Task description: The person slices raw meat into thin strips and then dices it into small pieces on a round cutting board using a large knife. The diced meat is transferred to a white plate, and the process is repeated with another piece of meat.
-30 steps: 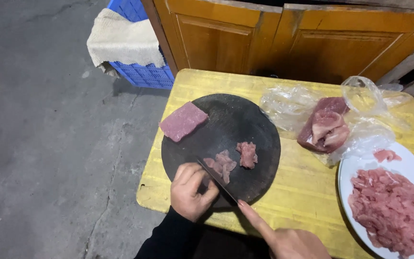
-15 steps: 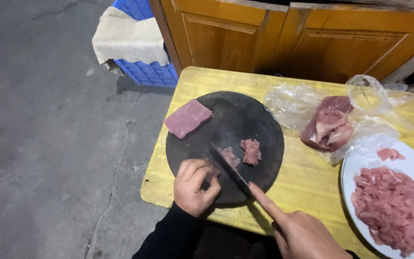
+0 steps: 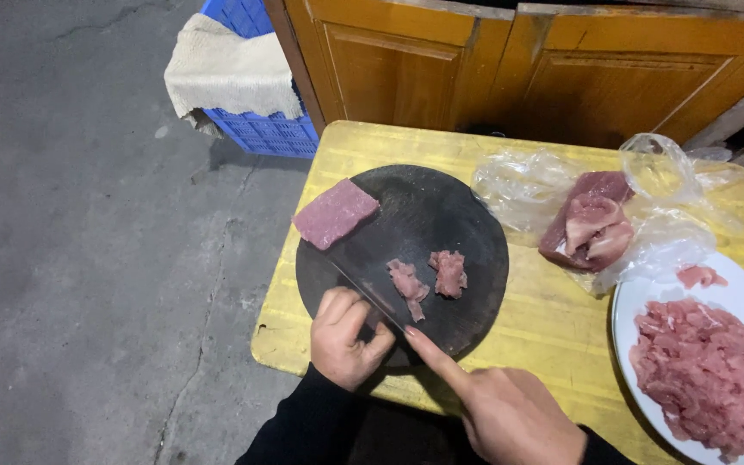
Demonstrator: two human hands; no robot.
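A round dark cutting board (image 3: 458, 207) lies on a yellow table (image 3: 553, 327). A pink slab of meat (image 3: 335, 213) rests at the board's left edge, and two small cut pieces (image 3: 428, 277) lie near its middle. My right hand (image 3: 510, 418) holds a dark-bladed knife (image 3: 363, 280), index finger stretched along its back; the blade's tip reaches the slab. My left hand (image 3: 346, 337) is curled at the board's near edge, right beside the blade, with nothing in it.
A clear plastic bag with large meat chunks (image 3: 592, 226) lies right of the board. A white plate (image 3: 647, 297) of sliced meat stands at the table's right edge. Behind are wooden cabinet doors (image 3: 475, 69) and a blue crate (image 3: 256, 129) under a cloth, with concrete floor at left.
The knife has swung left, from over the small cut pieces toward the slab. My left hand has stayed at the board's near edge.
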